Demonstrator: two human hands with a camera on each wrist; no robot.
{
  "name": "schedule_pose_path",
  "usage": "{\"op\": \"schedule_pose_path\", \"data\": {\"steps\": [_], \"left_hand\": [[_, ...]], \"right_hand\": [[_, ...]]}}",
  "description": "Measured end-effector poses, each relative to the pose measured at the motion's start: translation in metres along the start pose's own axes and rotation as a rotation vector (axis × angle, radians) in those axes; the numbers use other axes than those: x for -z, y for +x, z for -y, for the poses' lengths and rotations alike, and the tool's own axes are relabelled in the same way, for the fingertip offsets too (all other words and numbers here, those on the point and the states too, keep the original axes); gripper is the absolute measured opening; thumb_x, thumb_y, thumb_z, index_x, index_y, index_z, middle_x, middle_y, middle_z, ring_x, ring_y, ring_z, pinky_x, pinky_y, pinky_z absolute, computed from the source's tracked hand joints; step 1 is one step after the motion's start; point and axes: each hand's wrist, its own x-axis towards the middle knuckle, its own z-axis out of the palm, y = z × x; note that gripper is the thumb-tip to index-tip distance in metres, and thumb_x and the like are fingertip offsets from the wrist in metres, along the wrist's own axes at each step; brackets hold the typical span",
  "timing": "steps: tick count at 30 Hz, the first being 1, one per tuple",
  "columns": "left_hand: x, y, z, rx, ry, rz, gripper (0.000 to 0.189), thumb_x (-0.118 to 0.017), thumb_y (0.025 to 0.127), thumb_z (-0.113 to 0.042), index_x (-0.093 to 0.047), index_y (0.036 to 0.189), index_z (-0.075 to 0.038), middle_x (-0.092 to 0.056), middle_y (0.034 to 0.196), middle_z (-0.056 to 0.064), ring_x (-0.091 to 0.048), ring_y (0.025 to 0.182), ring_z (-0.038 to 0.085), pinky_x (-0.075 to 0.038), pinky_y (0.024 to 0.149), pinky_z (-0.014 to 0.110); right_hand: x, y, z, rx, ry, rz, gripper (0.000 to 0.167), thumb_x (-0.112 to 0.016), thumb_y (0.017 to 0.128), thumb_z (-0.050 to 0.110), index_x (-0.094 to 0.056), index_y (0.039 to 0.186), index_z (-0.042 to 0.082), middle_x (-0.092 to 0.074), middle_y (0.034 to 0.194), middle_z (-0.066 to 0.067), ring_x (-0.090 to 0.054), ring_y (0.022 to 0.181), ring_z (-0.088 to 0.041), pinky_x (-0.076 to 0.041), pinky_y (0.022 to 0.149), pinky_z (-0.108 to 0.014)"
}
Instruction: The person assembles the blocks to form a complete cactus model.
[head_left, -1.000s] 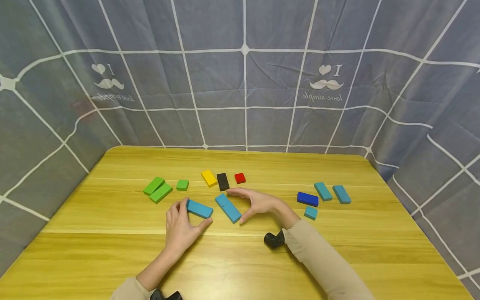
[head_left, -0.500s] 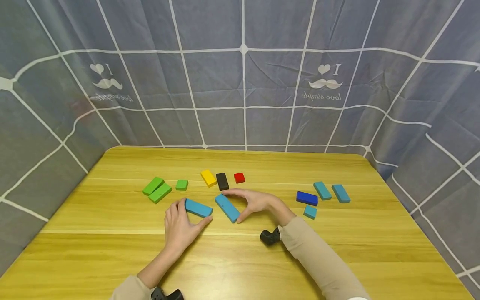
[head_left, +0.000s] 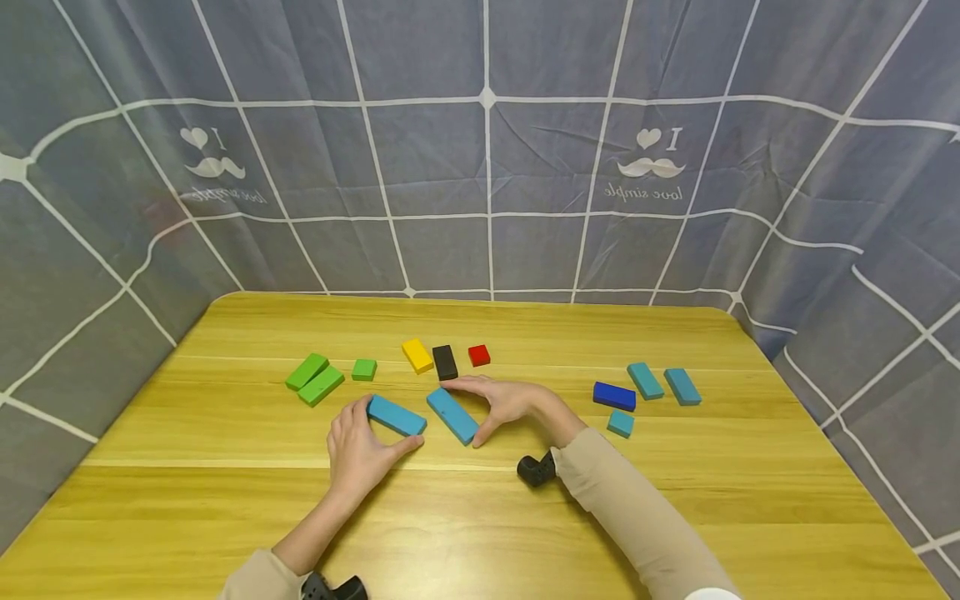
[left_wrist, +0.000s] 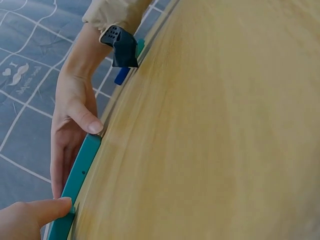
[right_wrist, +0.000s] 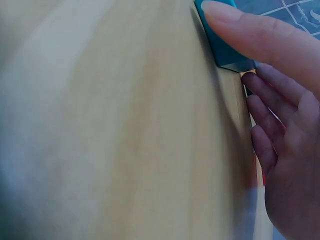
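Two long light-blue blocks lie flat on the table, angled toward each other with a narrow gap between them in the head view. My left hand (head_left: 356, 446) spans the left blue block (head_left: 396, 416), index finger at its far end and thumb at its near corner. The right blue block (head_left: 452, 416) is held by its ends between thumb and fingers of my right hand (head_left: 506, 404). In the left wrist view, the right thumb meets the end of that teal-looking block (left_wrist: 80, 170). The right wrist view shows the right thumb (right_wrist: 250, 32) over a block's end.
Behind the hands lie a yellow block (head_left: 417, 356), a black block (head_left: 445, 362) and a small red block (head_left: 479, 356). Green blocks (head_left: 321, 386) sit at the left. A dark-blue block (head_left: 614, 397) and several light-blue ones (head_left: 646, 381) lie right. A grey curtain (head_left: 420, 167) hangs behind.
My right hand has closed in on the right blue block and shifted it slightly left, toward the left block. The left hand has barely moved and stays on its block.
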Motion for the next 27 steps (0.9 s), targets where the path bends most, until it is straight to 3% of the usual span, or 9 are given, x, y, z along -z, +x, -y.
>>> {"op": "schedule_pose_path", "data": {"steps": [8, 16, 27], "left_hand": [[0.001, 0.000, 0.000, 0.002, -0.012, 0.007, 0.096, -0.082, 0.062, -0.040, -0.036, 0.133, 0.005, -0.036, 0.124, 0.028, -0.027, 0.116, 0.042, -0.020, 0.097, 0.054], [0.001, 0.001, 0.000, 0.016, -0.017, 0.003, 0.097, -0.083, 0.061, -0.040, -0.036, 0.132, 0.006, -0.036, 0.125, 0.028, -0.027, 0.117, 0.042, -0.018, 0.100, 0.054], [0.000, 0.001, 0.001, 0.011, -0.012, -0.007, 0.095, -0.083, 0.061, -0.038, -0.036, 0.132, 0.005, -0.037, 0.124, 0.027, -0.028, 0.116, 0.041, -0.018, 0.100, 0.053]], "right_hand": [[0.001, 0.003, 0.001, 0.005, -0.030, 0.007, 0.097, -0.081, 0.067, 0.022, -0.024, 0.145, 0.018, -0.021, 0.149, -0.004, -0.017, 0.134, -0.020, -0.018, 0.108, -0.043], [-0.004, 0.005, 0.002, 0.029, -0.041, -0.068, 0.095, -0.085, 0.062, 0.023, -0.031, 0.140, 0.015, -0.032, 0.141, -0.002, -0.025, 0.130, -0.018, -0.022, 0.107, -0.039], [-0.018, -0.010, 0.005, 0.048, 0.138, -0.192, 0.089, -0.084, 0.062, 0.016, -0.029, 0.133, 0.006, -0.035, 0.131, -0.010, -0.034, 0.124, -0.025, -0.026, 0.105, -0.038]]}}
